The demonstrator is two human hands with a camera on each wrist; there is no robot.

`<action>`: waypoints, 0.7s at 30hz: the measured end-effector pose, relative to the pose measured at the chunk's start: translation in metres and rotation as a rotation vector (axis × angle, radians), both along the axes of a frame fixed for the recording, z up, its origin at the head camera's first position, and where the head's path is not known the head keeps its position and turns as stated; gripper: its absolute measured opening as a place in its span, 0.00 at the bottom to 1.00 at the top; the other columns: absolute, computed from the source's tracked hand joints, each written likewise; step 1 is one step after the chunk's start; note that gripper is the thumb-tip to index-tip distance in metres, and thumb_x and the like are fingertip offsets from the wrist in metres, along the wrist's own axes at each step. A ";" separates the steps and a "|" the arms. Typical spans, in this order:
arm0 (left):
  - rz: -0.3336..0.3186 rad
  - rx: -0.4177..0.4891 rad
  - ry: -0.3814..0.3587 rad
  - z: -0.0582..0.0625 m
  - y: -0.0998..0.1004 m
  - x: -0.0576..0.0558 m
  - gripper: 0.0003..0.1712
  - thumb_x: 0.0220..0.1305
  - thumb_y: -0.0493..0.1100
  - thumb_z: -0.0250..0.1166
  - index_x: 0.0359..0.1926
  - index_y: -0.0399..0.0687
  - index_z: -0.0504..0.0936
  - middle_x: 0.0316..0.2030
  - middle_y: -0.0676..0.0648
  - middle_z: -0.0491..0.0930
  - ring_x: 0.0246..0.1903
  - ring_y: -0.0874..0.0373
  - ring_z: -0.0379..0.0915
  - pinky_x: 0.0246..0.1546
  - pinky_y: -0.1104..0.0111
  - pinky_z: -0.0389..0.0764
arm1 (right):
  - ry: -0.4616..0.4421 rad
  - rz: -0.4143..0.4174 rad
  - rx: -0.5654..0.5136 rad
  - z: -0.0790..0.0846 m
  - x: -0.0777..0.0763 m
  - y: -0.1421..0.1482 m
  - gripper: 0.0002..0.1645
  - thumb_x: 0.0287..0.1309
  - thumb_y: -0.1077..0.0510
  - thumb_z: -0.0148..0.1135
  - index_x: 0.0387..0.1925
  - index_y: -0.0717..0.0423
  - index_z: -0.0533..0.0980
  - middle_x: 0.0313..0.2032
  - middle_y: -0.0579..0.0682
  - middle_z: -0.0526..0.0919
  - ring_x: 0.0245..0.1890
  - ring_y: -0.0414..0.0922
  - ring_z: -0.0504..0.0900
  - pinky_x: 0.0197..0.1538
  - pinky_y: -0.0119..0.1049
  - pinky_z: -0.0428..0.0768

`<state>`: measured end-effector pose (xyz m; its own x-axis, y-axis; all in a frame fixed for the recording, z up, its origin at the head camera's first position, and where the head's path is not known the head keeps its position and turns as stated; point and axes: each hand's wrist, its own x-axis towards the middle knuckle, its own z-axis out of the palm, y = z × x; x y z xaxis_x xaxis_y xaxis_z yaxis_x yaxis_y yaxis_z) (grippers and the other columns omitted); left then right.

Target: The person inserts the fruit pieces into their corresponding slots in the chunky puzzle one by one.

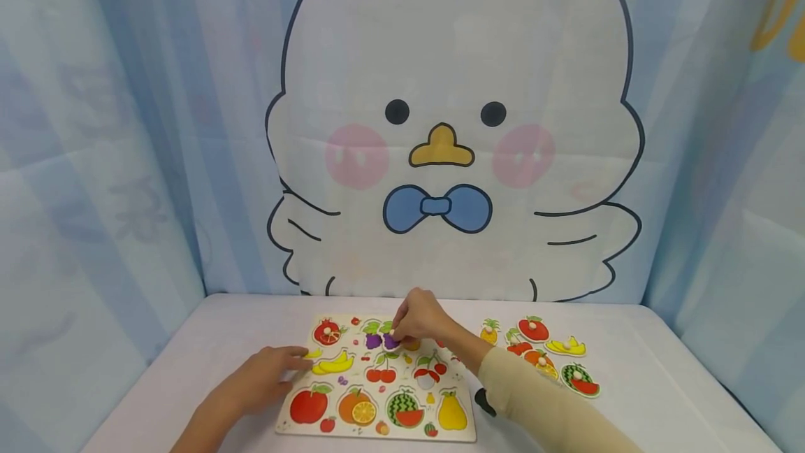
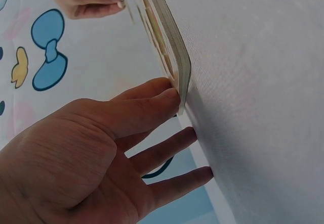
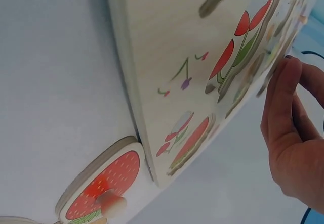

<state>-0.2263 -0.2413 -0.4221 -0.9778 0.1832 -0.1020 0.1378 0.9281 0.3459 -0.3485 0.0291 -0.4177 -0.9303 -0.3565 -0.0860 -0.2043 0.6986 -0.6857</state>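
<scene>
A white puzzle board (image 1: 371,430) with fruit pictures lies on the table. My right hand (image 1: 420,314) is over its far middle part, pinching a grape puzzle piece (image 1: 391,342) between thumb and fingertips. The piece overlaps the board's grape picture (image 1: 372,338) in the head view. Most of its right side is hidden by the hand. At the board's left edge, my left hand (image 1: 270,372) touches the rim near the bananas (image 1: 335,363). The left wrist view shows its thumb and index finger against the board's edge, the other fingers (image 2: 172,145) spread and nearly straight.
Right of the board lie loose knobbed pieces: pineapple (image 1: 489,331), bananas (image 1: 566,347), orange (image 1: 542,362), watermelon (image 1: 581,380) and a red fruit (image 1: 533,329). A strawberry piece (image 3: 121,173) lies close against the board's edge. A printed curtain (image 1: 440,250) hangs behind the table.
</scene>
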 end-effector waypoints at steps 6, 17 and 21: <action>0.007 0.003 -0.012 0.000 0.000 -0.001 0.18 0.54 0.36 0.70 0.47 0.55 0.85 0.56 0.47 0.77 0.56 0.43 0.69 0.56 0.42 0.71 | 0.017 0.001 0.014 -0.002 -0.002 -0.011 0.09 0.44 0.59 0.76 0.19 0.53 0.80 0.20 0.47 0.81 0.19 0.43 0.82 0.25 0.31 0.82; 0.011 0.000 -0.003 -0.001 -0.001 -0.002 0.19 0.53 0.36 0.70 0.47 0.56 0.86 0.55 0.48 0.77 0.55 0.43 0.70 0.55 0.42 0.72 | 0.040 0.027 -0.014 -0.005 -0.001 -0.024 0.09 0.44 0.61 0.76 0.18 0.54 0.81 0.16 0.47 0.81 0.16 0.44 0.82 0.21 0.30 0.81; 0.006 0.013 -0.007 -0.002 -0.001 -0.002 0.19 0.54 0.36 0.70 0.47 0.55 0.85 0.56 0.48 0.77 0.56 0.43 0.70 0.55 0.42 0.72 | 0.046 0.019 -0.013 -0.005 -0.001 -0.027 0.09 0.44 0.61 0.76 0.18 0.54 0.81 0.16 0.47 0.80 0.16 0.43 0.81 0.21 0.31 0.81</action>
<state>-0.2278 -0.2428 -0.4241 -0.9782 0.1783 -0.1063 0.1294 0.9244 0.3589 -0.3493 0.0021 -0.4223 -0.9264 -0.3747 -0.0383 -0.2490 0.6856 -0.6841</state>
